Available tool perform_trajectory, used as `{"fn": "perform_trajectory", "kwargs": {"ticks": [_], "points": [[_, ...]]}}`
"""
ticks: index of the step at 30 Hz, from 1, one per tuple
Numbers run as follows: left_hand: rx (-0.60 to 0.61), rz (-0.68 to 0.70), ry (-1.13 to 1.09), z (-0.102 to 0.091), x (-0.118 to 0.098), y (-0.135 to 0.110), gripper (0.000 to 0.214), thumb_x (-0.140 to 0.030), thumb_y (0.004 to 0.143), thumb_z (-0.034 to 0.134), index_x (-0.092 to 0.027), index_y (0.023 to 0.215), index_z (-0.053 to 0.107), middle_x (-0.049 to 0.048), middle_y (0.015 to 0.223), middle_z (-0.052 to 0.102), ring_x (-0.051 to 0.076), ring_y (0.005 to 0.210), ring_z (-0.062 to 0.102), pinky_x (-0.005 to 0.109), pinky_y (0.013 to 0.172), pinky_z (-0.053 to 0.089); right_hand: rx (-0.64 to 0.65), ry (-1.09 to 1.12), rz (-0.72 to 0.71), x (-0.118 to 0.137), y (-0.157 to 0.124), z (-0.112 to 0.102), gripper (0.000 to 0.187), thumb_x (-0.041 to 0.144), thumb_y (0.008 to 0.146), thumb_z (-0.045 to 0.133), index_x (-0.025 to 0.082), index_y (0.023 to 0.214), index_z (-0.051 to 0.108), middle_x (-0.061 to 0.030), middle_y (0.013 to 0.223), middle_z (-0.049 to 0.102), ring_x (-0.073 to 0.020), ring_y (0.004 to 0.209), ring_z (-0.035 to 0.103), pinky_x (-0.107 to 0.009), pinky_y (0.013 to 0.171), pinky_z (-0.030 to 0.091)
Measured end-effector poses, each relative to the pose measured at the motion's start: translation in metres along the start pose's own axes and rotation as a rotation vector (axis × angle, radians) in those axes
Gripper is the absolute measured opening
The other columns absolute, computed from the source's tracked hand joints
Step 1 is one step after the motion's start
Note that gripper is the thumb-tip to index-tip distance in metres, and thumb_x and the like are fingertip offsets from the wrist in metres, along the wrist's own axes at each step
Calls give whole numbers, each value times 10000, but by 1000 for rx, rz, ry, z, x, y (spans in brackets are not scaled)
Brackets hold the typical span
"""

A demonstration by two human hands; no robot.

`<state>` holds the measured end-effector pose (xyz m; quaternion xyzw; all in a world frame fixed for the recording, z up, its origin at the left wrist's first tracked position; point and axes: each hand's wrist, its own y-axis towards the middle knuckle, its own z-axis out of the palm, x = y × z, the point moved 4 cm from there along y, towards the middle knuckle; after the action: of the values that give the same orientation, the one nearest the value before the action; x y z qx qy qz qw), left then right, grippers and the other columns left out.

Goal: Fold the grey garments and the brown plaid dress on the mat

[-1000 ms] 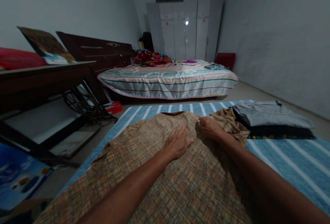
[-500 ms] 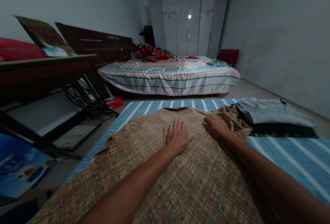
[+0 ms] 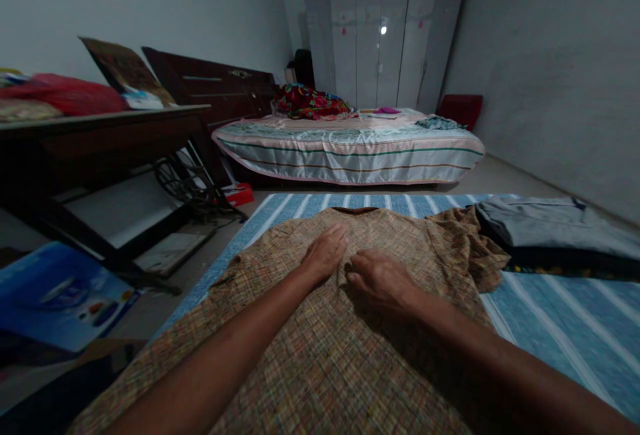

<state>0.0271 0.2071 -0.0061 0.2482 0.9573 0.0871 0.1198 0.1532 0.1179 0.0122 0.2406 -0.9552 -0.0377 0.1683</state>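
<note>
A brown checked shirt lies spread out, its collar at the far end and its crumpled short sleeve out to the right. My left hand rests on the cloth just below the collar, fingers stretched out, holding nothing. Close beside it on the right, my right hand is low over the shirt's upper middle, thumb apart from loosely bent fingers; whether its fingertips touch the fabric is hard to tell. Small creases show in the cloth between the two hands.
Under the shirt is a blue and white striped sheet. Folded grey and black clothes are stacked at right. A bed stands beyond, with a wardrobe behind. On the left are a sewing-machine table and a blue box.
My right hand has moved from the shirt's right shoulder inward and nearer to me, beside the left. My left hand has slid left across the cloth. The view has turned slightly left.
</note>
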Motion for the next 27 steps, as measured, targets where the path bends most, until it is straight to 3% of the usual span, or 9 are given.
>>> {"fn": "perform_trajectory", "kwargs": {"ticks": [3,6,10,15,19,23,27], "points": [[53,-67,55,4,31,-12,448,-368,963,352,-154,1324,509,135,1460,456,258,1377,374,455,1130,292,-1,26,-25,13,2,16,461,438,959,403,141,1297,503,-150,1366,512,-268,1218,495,-398,1007,376],[96,-123,102,11,57,-22,501,-418,963,353,-154,1375,456,150,1491,408,288,1405,319,525,1135,229,13,-9,-8,13,1,34,624,506,960,374,80,1415,391,-196,1496,363,-321,1383,315,-484,1112,255],[123,-137,135,8,79,-25,520,-438,964,331,-166,1394,441,129,1513,379,267,1417,296,496,1148,205,36,-18,3,9,-1,44,672,521,970,319,56,1454,338,-198,1527,305,-317,1419,250,-501,1138,213],[121,-131,182,-9,93,-24,532,-436,958,319,-119,1358,471,155,1459,446,278,1373,373,447,1112,310,38,-27,10,10,-1,41,694,536,966,313,41,1451,348,-206,1545,252,-323,1427,227,-499,1140,208],[90,-95,206,-17,85,-25,482,-383,948,356,-95,1301,515,179,1435,467,288,1354,399,454,1108,324,33,-21,0,10,0,41,700,544,968,296,42,1453,347,-196,1538,277,-321,1422,238,-501,1140,202],[69,-15,178,-16,52,-29,453,-326,934,399,-120,1322,509,159,1471,433,266,1388,348,441,1154,248,18,-20,-3,8,0,43,691,551,963,302,66,1452,356,-194,1537,282,-317,1419,249,-501,1131,216],[151,35,84,-5,25,-36,484,-399,960,370,-165,1370,473,130,1512,380,254,1414,302,446,1157,224,-1,-31,-5,7,0,44,687,552,962,306,67,1445,367,-198,1532,292,-317,1417,252,-498,1127,219]]}}
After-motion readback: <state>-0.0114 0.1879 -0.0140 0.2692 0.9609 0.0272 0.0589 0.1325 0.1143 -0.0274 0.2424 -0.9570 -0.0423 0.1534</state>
